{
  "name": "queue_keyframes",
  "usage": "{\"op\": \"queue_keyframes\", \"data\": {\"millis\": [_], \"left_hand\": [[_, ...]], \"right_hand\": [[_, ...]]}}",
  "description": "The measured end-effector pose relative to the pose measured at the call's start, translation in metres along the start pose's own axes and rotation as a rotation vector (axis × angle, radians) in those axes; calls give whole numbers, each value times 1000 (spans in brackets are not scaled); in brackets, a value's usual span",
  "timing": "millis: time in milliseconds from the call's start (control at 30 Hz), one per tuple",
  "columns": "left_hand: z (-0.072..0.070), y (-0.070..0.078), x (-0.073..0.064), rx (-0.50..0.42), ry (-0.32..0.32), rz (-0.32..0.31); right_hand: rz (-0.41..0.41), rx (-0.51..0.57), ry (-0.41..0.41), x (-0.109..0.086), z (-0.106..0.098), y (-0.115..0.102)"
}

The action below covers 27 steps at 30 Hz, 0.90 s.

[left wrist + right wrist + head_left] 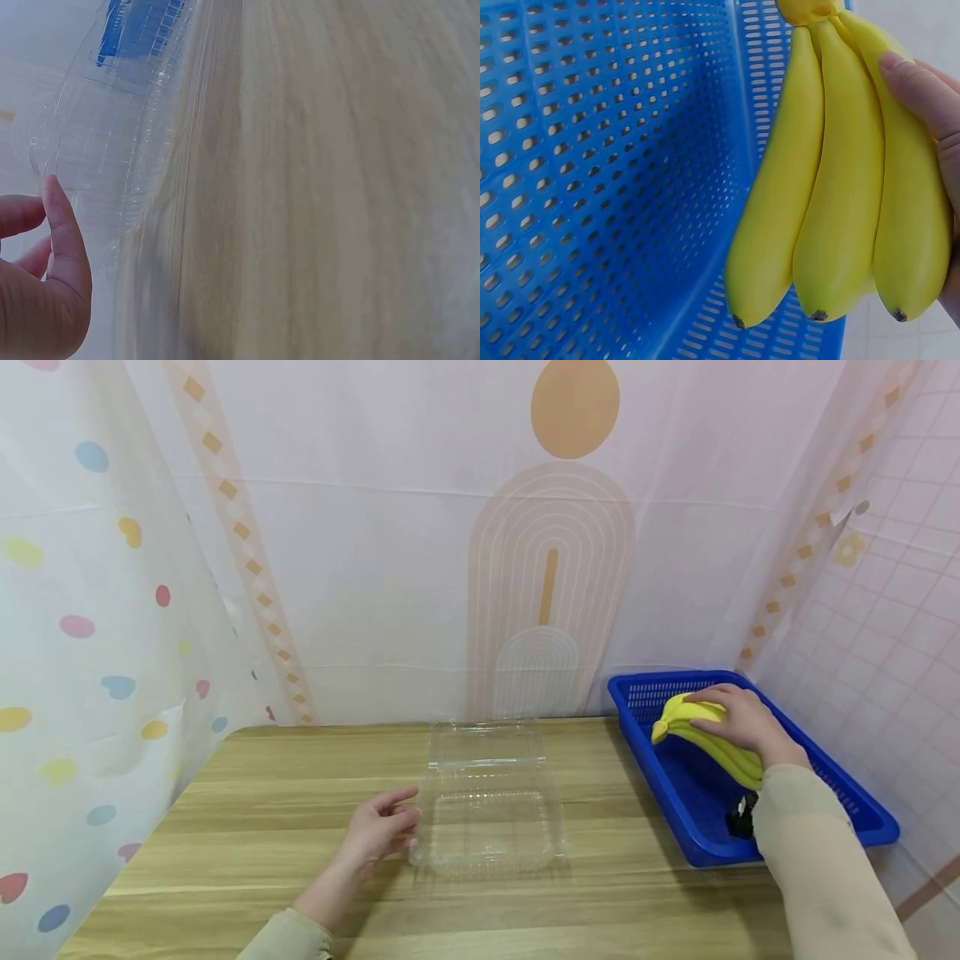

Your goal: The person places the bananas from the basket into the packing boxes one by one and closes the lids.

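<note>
A bunch of yellow bananas (844, 165) hangs inside the blue plastic basket, gripped by my right hand (738, 718). The thumb lies along one banana in the right wrist view, and the stem end points left in the head view. On the table's middle, a clear plastic clamshell box (491, 827) stands with its lid (486, 742) tipped back toward the wall. Beside the box's left edge is my left hand (378, 827), fingers loosely bent and holding nothing. Its fingertips are at the box's rim; whether they touch it I cannot tell.
The blue basket (667, 802) with perforated walls occupies the table's right side. A black object (741, 817) lies in it, partly hidden by the right sleeve. Printed curtains (375, 568) hang behind and on both sides of the wood-grain table (300, 785).
</note>
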State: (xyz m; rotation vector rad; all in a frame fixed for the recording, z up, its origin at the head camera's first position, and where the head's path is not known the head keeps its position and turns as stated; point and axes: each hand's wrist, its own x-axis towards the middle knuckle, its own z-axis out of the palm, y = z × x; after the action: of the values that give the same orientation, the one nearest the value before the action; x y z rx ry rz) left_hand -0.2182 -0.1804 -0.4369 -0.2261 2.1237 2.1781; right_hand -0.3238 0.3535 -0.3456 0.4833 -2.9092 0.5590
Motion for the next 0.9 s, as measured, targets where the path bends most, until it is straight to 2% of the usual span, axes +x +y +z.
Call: {"op": "queue_keyframes", "data": {"millis": [467, 900], "left_hand": [[2, 0, 2, -6, 2, 2], [3, -1, 4, -12, 5, 2]], "right_hand": [[-52, -8, 125, -1, -12, -5], [-218, -5, 304, -3, -21, -18]]}}
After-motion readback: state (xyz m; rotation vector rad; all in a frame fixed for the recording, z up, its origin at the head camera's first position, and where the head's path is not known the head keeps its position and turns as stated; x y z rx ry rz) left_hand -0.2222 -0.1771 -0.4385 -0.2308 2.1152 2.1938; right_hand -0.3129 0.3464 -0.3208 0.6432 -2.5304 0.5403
